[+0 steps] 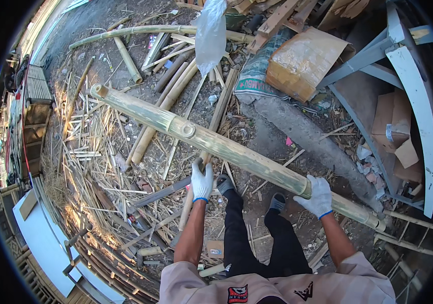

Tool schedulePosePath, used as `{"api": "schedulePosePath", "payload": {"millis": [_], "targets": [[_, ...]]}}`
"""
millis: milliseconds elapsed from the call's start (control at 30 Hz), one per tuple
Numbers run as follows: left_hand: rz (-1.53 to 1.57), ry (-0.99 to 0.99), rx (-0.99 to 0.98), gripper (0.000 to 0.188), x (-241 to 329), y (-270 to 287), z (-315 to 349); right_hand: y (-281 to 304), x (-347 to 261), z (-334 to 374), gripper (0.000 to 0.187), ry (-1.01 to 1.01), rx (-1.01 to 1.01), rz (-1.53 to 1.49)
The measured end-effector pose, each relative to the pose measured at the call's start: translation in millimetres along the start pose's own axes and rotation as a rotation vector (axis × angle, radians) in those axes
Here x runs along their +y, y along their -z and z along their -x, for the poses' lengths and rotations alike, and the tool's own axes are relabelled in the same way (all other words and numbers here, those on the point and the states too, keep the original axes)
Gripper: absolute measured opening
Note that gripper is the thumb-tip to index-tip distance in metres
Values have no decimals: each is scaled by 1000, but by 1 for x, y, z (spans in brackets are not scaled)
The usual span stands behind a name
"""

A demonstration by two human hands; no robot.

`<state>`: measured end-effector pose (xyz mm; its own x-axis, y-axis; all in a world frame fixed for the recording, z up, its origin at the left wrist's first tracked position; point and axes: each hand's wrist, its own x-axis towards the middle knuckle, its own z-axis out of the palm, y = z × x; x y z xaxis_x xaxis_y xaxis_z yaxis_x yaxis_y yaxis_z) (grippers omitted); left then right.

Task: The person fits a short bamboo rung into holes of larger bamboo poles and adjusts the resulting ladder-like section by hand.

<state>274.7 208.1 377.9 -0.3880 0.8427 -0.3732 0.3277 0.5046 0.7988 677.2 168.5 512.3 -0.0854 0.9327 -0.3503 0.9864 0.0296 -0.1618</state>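
A thick, pale green bamboo pole (226, 149) slants across the view, from its cut end at upper left down to the lower right. My right hand (318, 196), in a white knit glove with a blue cuff, grips it near a node toward the lower right end. Just below the pole's middle is my left hand (202, 181), gloved alike, its fingers spread and apart from the pole. A narrow wooden strip (220, 109) passes beneath the pole and runs down behind that hand. My feet stand on the ground below the pole.
Split bamboo scraps (92, 137) litter the ground at left. More poles (163, 114) lie beyond. A clear plastic bag (211, 38) hangs at the top. A cardboard box (302, 63) rests on a green sack (259, 71). A grey-painted frame (414, 111) stands at right, a bamboo ladder (419, 233) below it.
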Motion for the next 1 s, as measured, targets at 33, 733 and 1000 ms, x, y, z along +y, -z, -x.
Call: {"api": "schedulePosePath", "payload": {"millis": [33, 733, 1000], "targets": [[-80, -123, 32, 53, 0, 1, 30, -6, 21, 13, 105, -45, 2, -36], [-1041, -1121, -1140, 88, 238, -374, 323, -35, 298, 222, 74, -214, 507, -247], [-1057, -1066, -1183, 82, 233, -442, 398, -70, 319, 236, 54, -409, 865, -375]]}}
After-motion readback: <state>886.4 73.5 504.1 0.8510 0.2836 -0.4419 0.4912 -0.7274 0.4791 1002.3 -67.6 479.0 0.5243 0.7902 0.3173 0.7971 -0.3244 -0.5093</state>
